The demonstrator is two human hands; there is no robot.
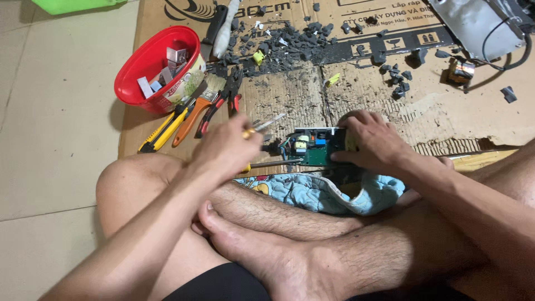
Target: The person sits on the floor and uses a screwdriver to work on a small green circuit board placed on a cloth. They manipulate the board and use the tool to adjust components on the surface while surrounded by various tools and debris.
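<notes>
Red bowl (153, 67) of small metal parts, hand tools (189, 114) on cardboard (290, 100), within reach. Left hand (225, 147) clenched on screwdriver (273, 163), tip at green circuit board (312, 147). Right hand (373, 142) clamps board edge, steadying it. Blue cloth (312, 192) underneath as padding.

circuit board (312, 147) half under right hand (373, 146), green tub (72, 5) cropped

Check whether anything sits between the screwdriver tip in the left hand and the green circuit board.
Nothing visible does. The left hand holds a screwdriver whose shaft runs unobstructed to the edge of the green circuit board. The right hand steadies the board's far side, away from the tip.
</notes>
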